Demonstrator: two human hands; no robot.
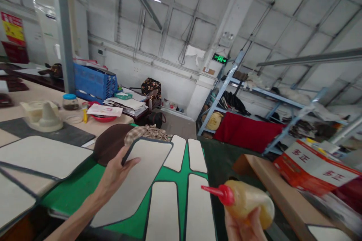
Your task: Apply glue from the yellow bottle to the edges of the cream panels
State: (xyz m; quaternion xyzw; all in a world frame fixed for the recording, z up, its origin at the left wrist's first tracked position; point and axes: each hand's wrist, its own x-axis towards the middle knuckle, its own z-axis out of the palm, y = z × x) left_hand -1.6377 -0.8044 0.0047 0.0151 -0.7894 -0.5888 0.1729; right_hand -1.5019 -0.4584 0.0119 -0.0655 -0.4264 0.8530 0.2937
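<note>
Cream-white and edged with a dark border, a large flat rounded panel [135, 180] is gripped at its far left corner by the left hand [114, 175]: the thumb lies across the panel's top face and the fingers curl beneath the edge, out of sight. The panel slants from that corner down toward the near side, over a green work surface [68, 192] where several smaller cream-white panels with dark borders [181, 180] lie in rows just right of it. At the near right, the right hand [244, 228] is closed around the lower body of a soft yellowish squeeze bottle with a red pointed nozzle [246, 203]; the nozzle points left toward the panels, and the bottle is held apart from them, above the green surface's right edge. On the far left, a beige table [17, 113] carries a cream plastic container [42, 115] and a glass jar with a blue lid [69, 102], with a blue plastic crate [94, 81] beyond. To the right, a red and white cardboard box [316, 169] rests near a metal shelving rack [254, 94].
</note>
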